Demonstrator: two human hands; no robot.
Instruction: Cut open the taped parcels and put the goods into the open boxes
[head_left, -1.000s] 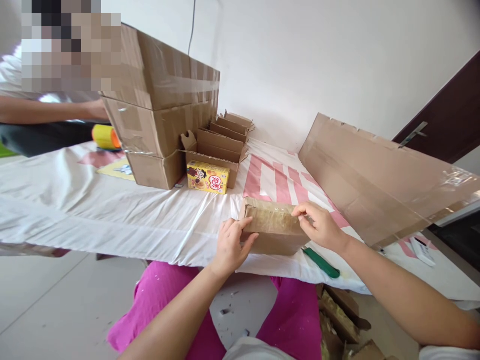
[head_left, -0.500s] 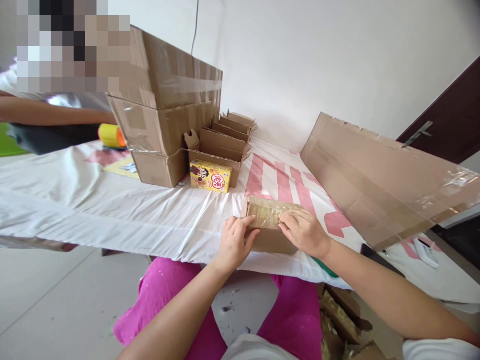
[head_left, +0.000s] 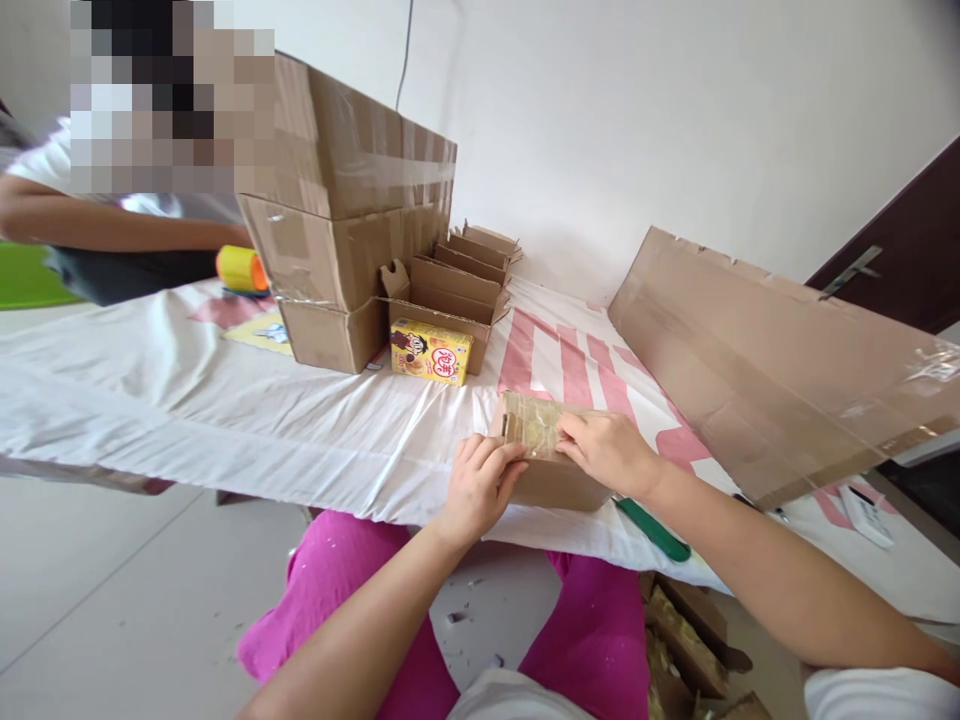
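A small cardboard box [head_left: 559,485] lies in front of me near the table's front edge, with clear packing tape [head_left: 536,418] across its top. My left hand [head_left: 484,485] grips the box's left end, its fingers curled over the top edge. On the top face, my right hand [head_left: 604,450] pinches the tape between thumb and fingers. The tape looks wrinkled beside those fingertips. A green-handled tool [head_left: 654,530], perhaps a cutter, rests under my right forearm; its tip is hard to make out.
Stacked cartons [head_left: 352,250] rise at the left, beside open cardboard boxes [head_left: 450,290] and a yellow printed box [head_left: 431,352]. A large cardboard sheet [head_left: 765,370] leans at the right. A co-worker's arm [head_left: 135,225] is near a yellow-orange roll [head_left: 241,270]. Cardboard scraps [head_left: 690,640] lie below.
The view has shifted slightly, so the scene sits further right. My left fingers have moved a little further onto the box top. More of the green tool shows.
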